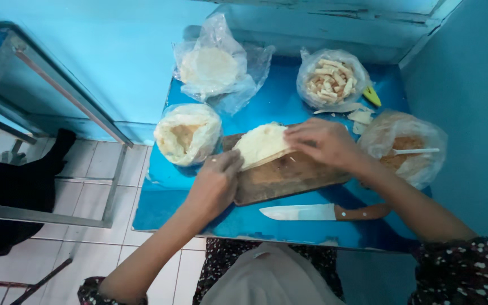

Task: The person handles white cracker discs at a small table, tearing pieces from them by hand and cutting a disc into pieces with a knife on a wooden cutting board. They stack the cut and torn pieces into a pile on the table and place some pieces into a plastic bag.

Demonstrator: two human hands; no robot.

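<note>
Hands clasp a folded flatbread (262,144) on the cutting board (289,178): left hand (217,182) pinching its near-left edge, right hand (324,143) curled over its far-right end.

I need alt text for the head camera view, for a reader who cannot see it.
Two bare hands, left hand and right hand, hold a pale flat wrapper over a wooden board on a blue table. A knife and four plastic bags lie around.
</note>
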